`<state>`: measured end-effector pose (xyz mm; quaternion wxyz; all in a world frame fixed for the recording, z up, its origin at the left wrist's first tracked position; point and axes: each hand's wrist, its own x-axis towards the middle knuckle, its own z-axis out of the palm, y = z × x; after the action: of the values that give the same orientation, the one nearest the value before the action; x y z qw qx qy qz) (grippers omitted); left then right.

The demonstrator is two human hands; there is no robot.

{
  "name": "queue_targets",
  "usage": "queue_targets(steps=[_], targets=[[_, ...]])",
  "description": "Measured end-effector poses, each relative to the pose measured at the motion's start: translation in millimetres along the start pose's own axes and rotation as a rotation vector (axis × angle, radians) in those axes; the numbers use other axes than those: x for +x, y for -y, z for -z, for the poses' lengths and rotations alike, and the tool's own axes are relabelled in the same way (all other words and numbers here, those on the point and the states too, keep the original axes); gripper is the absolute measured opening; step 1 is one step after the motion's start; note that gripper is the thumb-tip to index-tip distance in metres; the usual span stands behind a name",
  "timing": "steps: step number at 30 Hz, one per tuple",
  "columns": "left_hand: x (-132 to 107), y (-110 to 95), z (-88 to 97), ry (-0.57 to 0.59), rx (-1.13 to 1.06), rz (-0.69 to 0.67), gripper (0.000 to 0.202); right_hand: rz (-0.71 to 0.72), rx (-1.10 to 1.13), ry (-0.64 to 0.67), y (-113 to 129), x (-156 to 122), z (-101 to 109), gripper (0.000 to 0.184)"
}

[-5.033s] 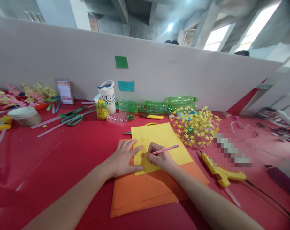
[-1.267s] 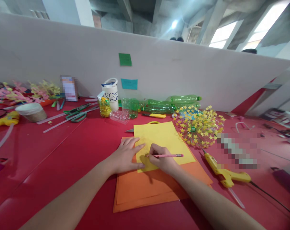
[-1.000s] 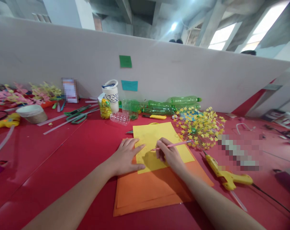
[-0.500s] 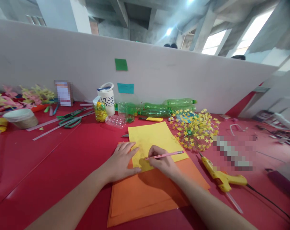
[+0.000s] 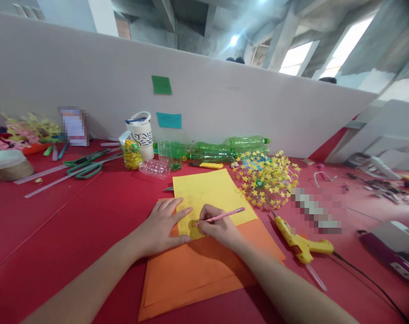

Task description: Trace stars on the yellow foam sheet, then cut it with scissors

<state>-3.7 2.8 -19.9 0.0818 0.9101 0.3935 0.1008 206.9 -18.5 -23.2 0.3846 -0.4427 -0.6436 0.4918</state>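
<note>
My right hand (image 5: 218, 227) grips a pink pencil (image 5: 226, 213), its tip down on a yellow sheet (image 5: 211, 191). Faint pencil outlines run along the left part of that sheet. Flat across the sheet's left edge lies my left hand (image 5: 164, 225), fingers spread, thumb toward the pencil. Beneath the yellow sheet and both hands is a stack of orange sheets (image 5: 197, 283). A dark pointed tip (image 5: 168, 189) pokes out from under the yellow sheet's upper left; the rest of it is hidden.
Right of the papers lie a yellow glue gun (image 5: 302, 245) with a cord and a bunch of yellow stars (image 5: 265, 180). Behind are green plastic bottles (image 5: 214, 152), a yellow cutter knife (image 5: 211, 165) and a white cup (image 5: 142, 139). Green-handled scissors (image 5: 86, 171) rest at left.
The whole view has shifted, so things appear further left. The pencil's upper end has tilted up slightly while its tip stays on the yellow sheet. My left hand keeps its place on the paper.
</note>
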Motion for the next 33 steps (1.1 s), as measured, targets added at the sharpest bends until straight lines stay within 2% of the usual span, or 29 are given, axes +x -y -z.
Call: queue_targets(steps=[10,26,33], targets=[[-0.7,-3.2,3.3,0.007,0.0,-0.003,0.069,-0.019,0.014,0.033,0.9,-0.4,-0.5,0.006],[-0.2,-4.9,4.6,0.023,0.013,0.015,0.072,0.021,-0.121,-0.073,-3.2,1.1,-2.4,0.006],[-0.5,-6.3,6.2,0.026,0.005,0.021,0.073,0.032,-0.137,-0.073,-1.8,1.8,-2.1,0.01]])
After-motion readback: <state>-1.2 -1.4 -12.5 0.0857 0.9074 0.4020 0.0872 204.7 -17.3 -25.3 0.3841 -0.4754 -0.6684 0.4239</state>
